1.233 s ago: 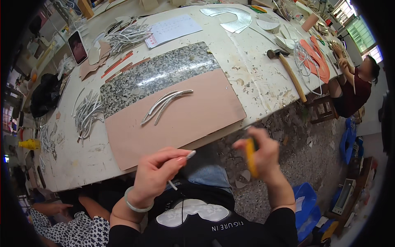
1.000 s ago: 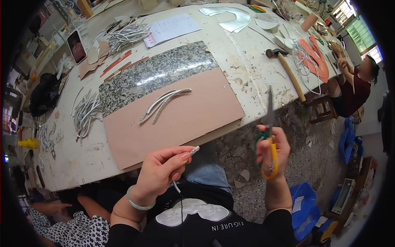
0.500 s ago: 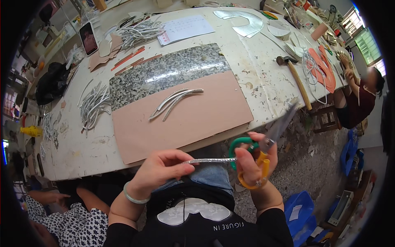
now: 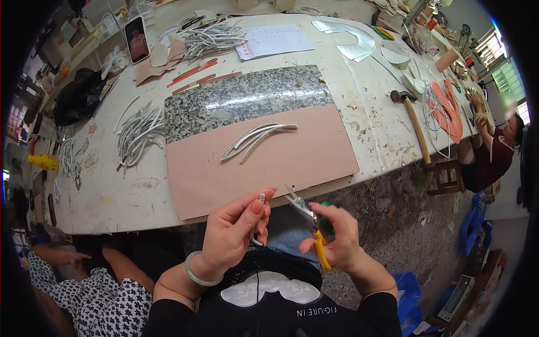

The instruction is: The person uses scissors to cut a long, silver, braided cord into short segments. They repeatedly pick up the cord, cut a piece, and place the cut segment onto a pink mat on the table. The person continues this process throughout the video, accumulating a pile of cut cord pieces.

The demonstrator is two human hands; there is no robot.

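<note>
My left hand [image 4: 231, 229] is closed in a pinch on a thin silver strip [image 4: 262, 198]; one end pokes up past the thumb and the other curls below the fingers. My right hand [image 4: 342, 236] grips scissors [image 4: 305, 210] with one yellow and one green handle. Their blades are parted and point up and left, close to my left fingertips but apart from the strip. A tiny dark bit shows by the blade tips. Beyond my hands, several silver strips [image 4: 255, 138] lie bunched on a pinkish-tan board [image 4: 219, 188].
Under the board is a speckled granite slab [image 4: 241, 92]. Piles of silver strips [image 4: 140, 133] lie left and behind, near a sheet of paper [image 4: 275, 42] and a propped phone [image 4: 137, 40]. A hammer [image 4: 412, 121] lies right. One person [image 4: 497, 146] sits far right, another [image 4: 95, 286] beside me at left.
The strip stretched between both hands; now only my left hand holds it, turned upright. My right hand has swung the scissors from pointing up-right to up-left, toward my left hand.
</note>
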